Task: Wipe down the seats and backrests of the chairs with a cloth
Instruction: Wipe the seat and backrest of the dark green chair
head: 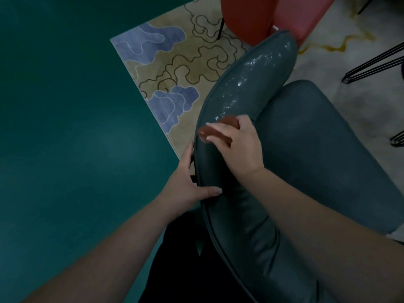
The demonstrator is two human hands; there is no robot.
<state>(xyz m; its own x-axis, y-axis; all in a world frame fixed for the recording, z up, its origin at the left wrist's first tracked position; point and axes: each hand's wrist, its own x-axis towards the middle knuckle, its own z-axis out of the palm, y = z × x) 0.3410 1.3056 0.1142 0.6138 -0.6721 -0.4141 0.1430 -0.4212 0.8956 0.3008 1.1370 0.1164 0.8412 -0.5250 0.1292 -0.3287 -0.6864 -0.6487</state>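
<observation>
A dark teal leather chair fills the lower right, its curved backrest point(247, 88) running from the centre bottom up to the top middle, its seat point(317, 138) to the right. Wet streaks glisten on the upper backrest. My right hand point(238, 145) presses a small reddish-brown cloth point(207, 133) against the backrest's inner face, fingers curled over the cloth. My left hand point(188, 186) grips the backrest's outer edge lower down, thumb on the front, fingers hidden behind.
A red chair point(249, 16) with a black leg stands just beyond the backrest's top end. A beige rug point(185, 62) with blue cloud shapes lies on the green floor point(65, 127). Black wire chair legs point(376, 64) stand at the right on a pale marbled rug.
</observation>
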